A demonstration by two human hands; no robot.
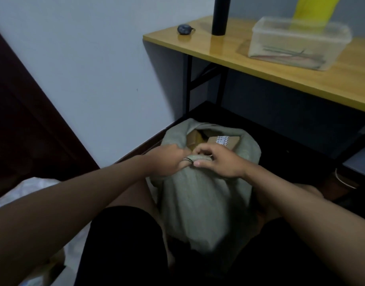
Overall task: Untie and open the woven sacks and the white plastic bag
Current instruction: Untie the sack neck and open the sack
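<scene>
While woven sack [200, 203] stands between knees, left hand [167, 162], right hand [220, 162] grip bunched rim.

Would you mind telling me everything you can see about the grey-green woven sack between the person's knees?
The woven sack is dull grey-green, of coarse soft cloth, standing upright on the floor between the person's knees, below the wooden table. Its mouth gapes on the far side, showing brown cardboard boxes, one with a white label. The near rim is bunched, with a dark tie around it. The left hand grips that bunch, and the right hand pinches it from the other side.
</scene>
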